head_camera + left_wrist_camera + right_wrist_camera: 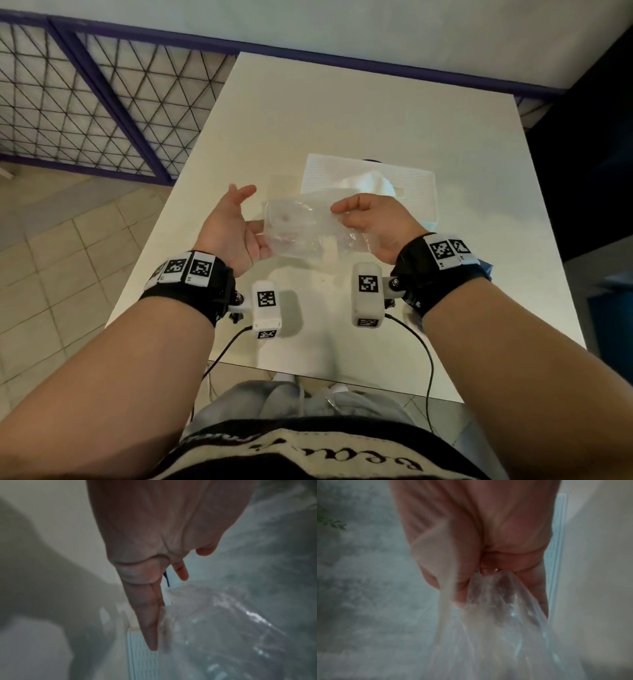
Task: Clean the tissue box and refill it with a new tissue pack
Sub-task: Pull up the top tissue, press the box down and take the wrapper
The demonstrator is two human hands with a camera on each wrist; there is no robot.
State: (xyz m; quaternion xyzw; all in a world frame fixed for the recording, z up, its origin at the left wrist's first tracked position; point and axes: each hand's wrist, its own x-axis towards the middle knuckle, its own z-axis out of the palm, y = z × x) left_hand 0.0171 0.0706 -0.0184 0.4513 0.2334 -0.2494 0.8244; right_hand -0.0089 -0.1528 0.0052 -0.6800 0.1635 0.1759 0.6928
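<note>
A white rectangular table [274,113] stands on a floor of pale square tiles [51,246], seen from above by the person standing at its near edge. To the left runs a purple-framed partition [102,102] filled with black diamond mesh, and a pale wall with a purple base strip lies beyond the far end.

On the table sits one white tissue box [414,185] with a ribbed top, and one white tissue [373,181] stands up from its slot. Something blue peeks out behind the box, too hidden to name.

Two hands are raised above the table, in front of the box, with one crumpled clear plastic wrapper [308,229] stretched between them. The left hand [233,233] is palm up, fingers spread and relaxed, its lower fingers touching the wrapper's left end; the left wrist view shows the fingers extended alongside the plastic. The right hand [373,222] has its fingers curled around the wrapper's right end, and the right wrist view shows the plastic bunched in its grip.

Each wrist carries one black strap with square coded markers and one small white camera block, two of each in all, with a thin black cable trailing from each block.
</note>
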